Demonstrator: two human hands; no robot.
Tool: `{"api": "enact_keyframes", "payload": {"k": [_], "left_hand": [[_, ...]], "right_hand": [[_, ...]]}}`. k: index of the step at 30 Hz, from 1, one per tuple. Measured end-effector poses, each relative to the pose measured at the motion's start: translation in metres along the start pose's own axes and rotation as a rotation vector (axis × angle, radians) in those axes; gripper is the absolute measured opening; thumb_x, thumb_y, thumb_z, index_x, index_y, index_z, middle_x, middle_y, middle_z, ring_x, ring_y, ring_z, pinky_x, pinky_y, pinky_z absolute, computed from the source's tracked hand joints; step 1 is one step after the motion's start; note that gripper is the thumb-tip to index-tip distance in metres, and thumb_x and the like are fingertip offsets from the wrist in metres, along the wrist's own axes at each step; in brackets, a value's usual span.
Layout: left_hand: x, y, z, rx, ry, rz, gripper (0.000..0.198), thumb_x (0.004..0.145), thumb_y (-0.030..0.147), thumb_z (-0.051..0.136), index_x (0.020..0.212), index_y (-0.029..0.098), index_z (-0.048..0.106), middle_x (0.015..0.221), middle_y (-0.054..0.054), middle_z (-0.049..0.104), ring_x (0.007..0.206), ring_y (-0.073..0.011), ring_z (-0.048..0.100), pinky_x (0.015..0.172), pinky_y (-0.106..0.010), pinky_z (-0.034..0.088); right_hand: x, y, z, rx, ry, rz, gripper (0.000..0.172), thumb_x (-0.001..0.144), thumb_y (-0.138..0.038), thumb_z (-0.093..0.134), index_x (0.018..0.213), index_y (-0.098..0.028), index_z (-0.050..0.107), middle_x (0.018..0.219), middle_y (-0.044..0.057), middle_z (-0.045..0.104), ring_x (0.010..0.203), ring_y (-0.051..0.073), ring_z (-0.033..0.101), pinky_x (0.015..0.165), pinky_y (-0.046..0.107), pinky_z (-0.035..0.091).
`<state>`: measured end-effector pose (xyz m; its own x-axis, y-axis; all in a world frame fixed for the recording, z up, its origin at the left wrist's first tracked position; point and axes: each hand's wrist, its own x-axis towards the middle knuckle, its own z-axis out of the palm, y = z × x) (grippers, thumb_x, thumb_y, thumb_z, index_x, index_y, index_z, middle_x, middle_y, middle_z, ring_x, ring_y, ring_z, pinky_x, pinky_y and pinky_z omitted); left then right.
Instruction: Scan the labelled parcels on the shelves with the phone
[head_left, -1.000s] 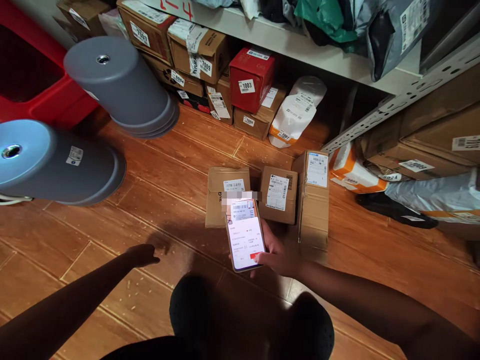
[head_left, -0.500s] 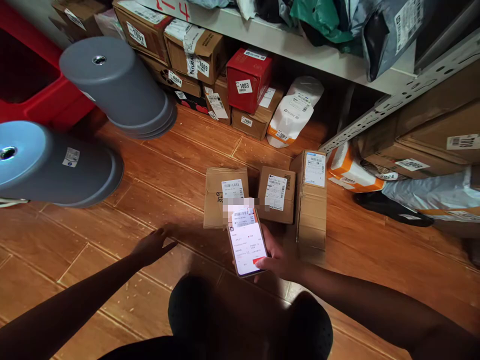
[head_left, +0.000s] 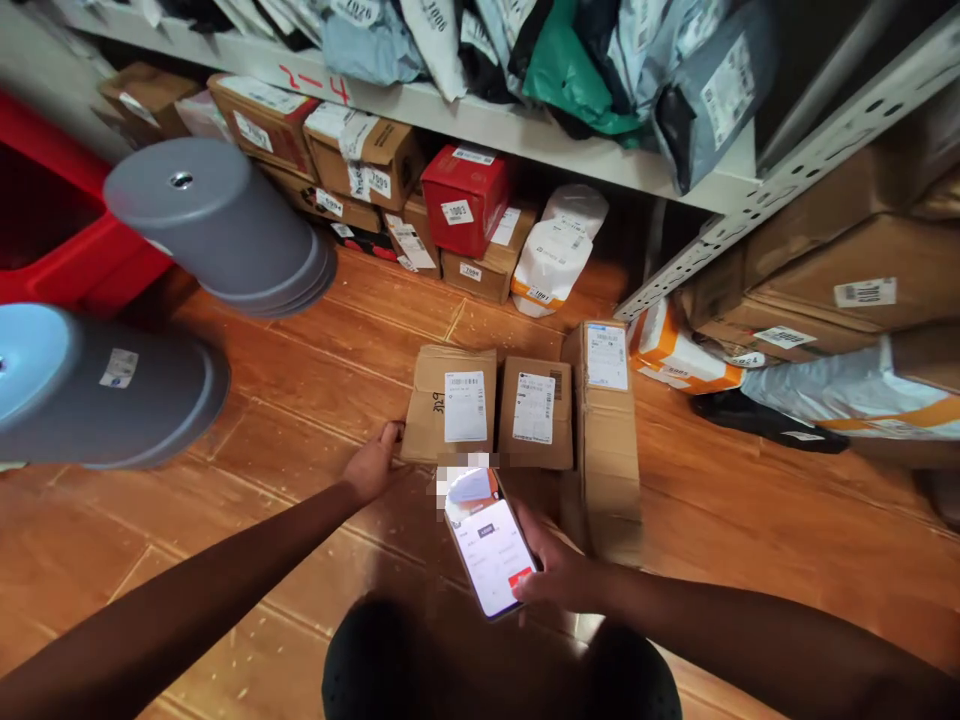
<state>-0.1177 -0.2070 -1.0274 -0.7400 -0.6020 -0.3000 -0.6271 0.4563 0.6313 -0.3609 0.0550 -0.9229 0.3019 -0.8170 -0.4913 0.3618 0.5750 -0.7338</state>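
My right hand is wrapped round a lit phone, its thumb over a red button low on the screen. Just beyond the phone, a cardboard box marked 3129 lies on the floor with a white label facing up. At that box's left edge is my left hand, its fingers bent against the near corner; whether they grip it is hard to tell. To the right stand a smaller labelled box and a long upright carton, side by side.
Two grey bins lean at the left, near a red container. A metal shelf full of bagged parcels crosses the back, with a red box and other cartons beneath. More parcels are stacked at the right.
My left hand has moved right and forward to the edge of the 3129 box. The phone screen shows different content. The view has shifted, so the shelf sits lower in the picture.
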Motion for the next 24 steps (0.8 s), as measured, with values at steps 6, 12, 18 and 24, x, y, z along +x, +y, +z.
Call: {"api": "enact_keyframes", "payload": {"k": [6,12,18,24], "left_hand": [[0.023,0.083,-0.051,0.419,-0.388,-0.333,0.028,0.076,0.019,0.069,0.103,0.013,0.067,0.113,-0.022,0.070,0.110,-0.0429,0.065,0.093,-0.053,0.049],[-0.004,0.274,-0.115,-0.913,-0.367,-0.096,0.072,0.100,0.069,0.018,0.124,0.019,0.065,0.122,-0.012,0.070,0.111,-0.0272,0.065,0.100,-0.041,0.049],[-0.069,0.450,-0.247,-1.021,-0.358,-0.204,0.062,0.091,0.069,0.053,0.112,0.012,0.070,0.112,-0.015,0.073,0.092,-0.0278,0.069,0.085,-0.039,0.053],[-0.205,0.613,-0.421,-0.932,-0.653,-0.167,0.081,0.080,0.087,0.047,0.109,0.016,0.073,0.103,-0.015,0.074,0.097,-0.0322,0.069,0.092,-0.046,0.053]], "right_hand": [[-0.018,-0.039,-0.031,0.022,0.033,-0.148,0.102,0.070,-0.036,0.080,0.156,-0.025,0.027,0.134,0.012,0.060,0.116,0.030,0.060,0.093,0.045,0.050],[-0.102,-0.150,0.013,0.220,0.136,-0.097,0.107,0.077,-0.043,0.080,0.158,-0.029,0.011,0.107,0.008,0.068,0.076,0.019,0.066,0.056,0.026,0.051],[-0.224,-0.279,0.139,0.276,0.324,-0.201,0.112,0.075,-0.050,0.082,0.159,-0.030,0.012,0.110,0.009,0.067,0.081,0.022,0.066,0.071,0.038,0.056],[-0.388,-0.412,0.358,0.326,0.614,-0.468,0.104,0.068,-0.053,0.085,0.155,-0.031,0.032,0.123,0.009,0.064,0.103,0.028,0.065,0.094,0.048,0.051]]}}
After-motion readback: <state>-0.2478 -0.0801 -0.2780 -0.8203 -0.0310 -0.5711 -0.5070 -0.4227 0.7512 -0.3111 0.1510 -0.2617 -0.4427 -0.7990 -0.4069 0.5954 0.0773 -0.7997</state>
